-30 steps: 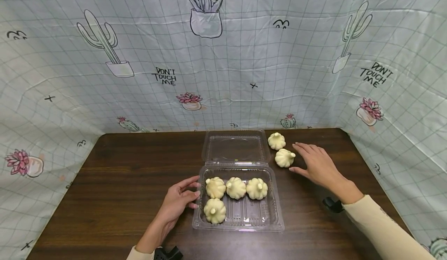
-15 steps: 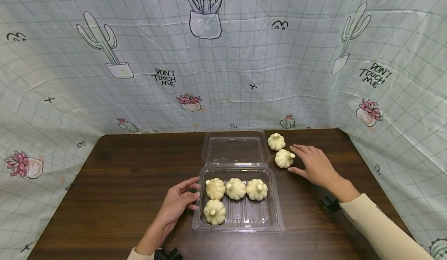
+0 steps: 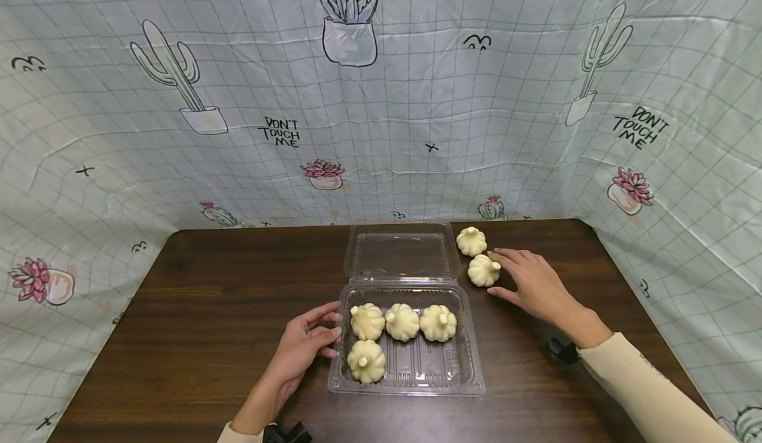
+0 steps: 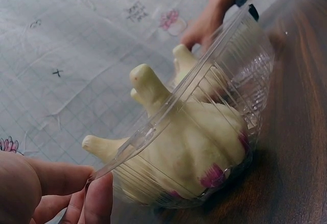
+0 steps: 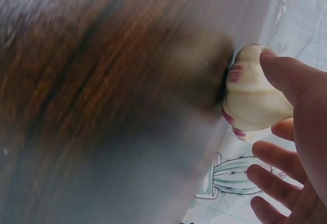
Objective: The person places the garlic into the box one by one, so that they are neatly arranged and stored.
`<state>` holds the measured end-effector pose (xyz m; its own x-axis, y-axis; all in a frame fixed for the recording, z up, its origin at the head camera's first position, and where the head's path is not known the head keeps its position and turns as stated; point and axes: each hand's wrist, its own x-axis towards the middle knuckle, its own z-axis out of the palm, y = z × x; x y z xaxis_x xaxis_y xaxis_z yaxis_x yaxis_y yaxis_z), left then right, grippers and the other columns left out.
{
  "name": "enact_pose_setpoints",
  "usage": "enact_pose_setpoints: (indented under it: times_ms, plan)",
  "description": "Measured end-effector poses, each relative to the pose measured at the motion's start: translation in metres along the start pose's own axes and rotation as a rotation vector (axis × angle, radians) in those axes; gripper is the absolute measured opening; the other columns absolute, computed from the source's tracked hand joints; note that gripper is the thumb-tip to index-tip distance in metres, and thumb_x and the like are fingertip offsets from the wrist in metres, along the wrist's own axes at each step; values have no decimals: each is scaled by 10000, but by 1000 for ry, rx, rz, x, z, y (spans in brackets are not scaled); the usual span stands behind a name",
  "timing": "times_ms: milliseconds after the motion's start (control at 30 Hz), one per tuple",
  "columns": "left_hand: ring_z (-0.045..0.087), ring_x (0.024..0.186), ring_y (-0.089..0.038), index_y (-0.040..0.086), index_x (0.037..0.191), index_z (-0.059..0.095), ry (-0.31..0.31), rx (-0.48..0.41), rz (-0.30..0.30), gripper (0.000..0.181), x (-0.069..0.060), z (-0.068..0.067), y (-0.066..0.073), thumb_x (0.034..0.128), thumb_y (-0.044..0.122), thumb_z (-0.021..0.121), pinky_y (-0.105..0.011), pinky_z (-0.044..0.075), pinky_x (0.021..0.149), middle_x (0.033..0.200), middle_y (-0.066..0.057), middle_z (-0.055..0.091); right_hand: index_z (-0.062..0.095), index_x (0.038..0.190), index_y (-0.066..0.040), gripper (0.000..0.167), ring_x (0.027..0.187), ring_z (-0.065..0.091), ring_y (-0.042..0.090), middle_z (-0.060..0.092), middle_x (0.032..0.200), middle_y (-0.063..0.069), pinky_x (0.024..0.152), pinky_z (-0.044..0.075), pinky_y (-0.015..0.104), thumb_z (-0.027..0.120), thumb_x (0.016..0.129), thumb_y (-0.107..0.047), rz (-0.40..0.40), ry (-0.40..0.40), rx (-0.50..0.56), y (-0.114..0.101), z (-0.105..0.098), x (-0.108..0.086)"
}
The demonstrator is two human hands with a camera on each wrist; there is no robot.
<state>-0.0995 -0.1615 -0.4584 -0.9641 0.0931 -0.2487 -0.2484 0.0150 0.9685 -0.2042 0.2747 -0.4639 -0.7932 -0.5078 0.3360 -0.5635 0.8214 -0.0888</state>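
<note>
A clear plastic clamshell container [image 3: 417, 380] lies with its lid [image 3: 401, 251] folded back on the table. Several garlic bulbs [image 3: 402, 322] sit inside it: a row along the back and one at the front left [image 3: 366, 362]. My left hand [image 3: 300, 340] pinches the container's left rim between thumb and fingers, plain in the left wrist view. To the right of the lid are two more garlic bulbs. My right hand [image 3: 532, 284] spreads thumb and fingers around the nearer bulb [image 3: 483, 270]; whether they touch it I cannot tell. The farther bulb [image 3: 471, 241] stands just behind.
The dark wooden table [image 3: 226, 311] ends at a patterned cloth [image 3: 381, 132] hanging behind and at both sides. The lid reaches close to the table's back edge, with the farther bulb beside it.
My right hand has moved slightly left, bringing thumb and fingers around the nearer garlic bulb. My left hand and the container stay where they were.
</note>
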Motion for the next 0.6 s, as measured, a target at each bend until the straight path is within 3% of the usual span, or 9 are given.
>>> enact_pose_setpoints:
  times_ms: [600]
  plan:
    - [642, 805, -87, -75, 1513, 509, -7, 7, 2, 526, 0, -1, 0, 1001, -65, 628, -236, 596, 652, 1277, -188, 592, 647, 1351, 47, 681, 1160, 648, 420, 673, 1296, 224, 987, 513, 585, 928, 819, -271, -119, 39, -32, -8, 6, 5]
